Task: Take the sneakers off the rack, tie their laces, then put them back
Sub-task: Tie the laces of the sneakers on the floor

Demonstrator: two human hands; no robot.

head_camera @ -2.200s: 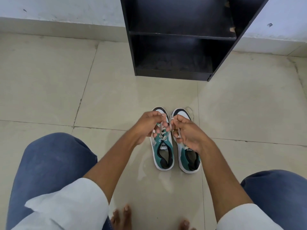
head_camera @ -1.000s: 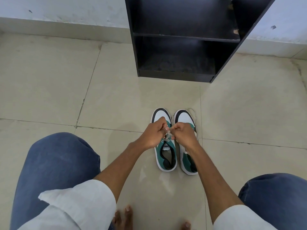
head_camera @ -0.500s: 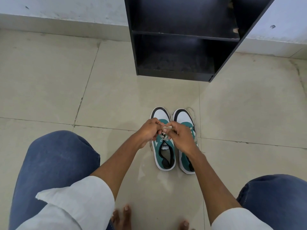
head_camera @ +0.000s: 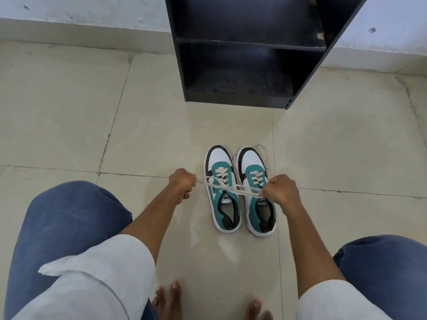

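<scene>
both sneakers stood side by side on the floor tiles (head_camera: 143,125) before the black rack (head_camera: 249,49). the left hand (head_camera: 182,184) and right hand (head_camera: 278,190) each held a fisted grip on the left sneaker's (head_camera: 223,188) cream laces (head_camera: 221,184), stretched taut; the right sneaker (head_camera: 258,192) lay unheld.

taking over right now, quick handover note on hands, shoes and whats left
Left hand and right hand: both closed on the cream laces of the left teal-and-white sneaker, pulling them taut sideways.
Right teal-and-white sneaker stands beside it on the tiled floor, one lace trailing loose.
Black wooden rack stands empty ahead.
Left: finish this knot, tie the other, return both to the rack.
</scene>
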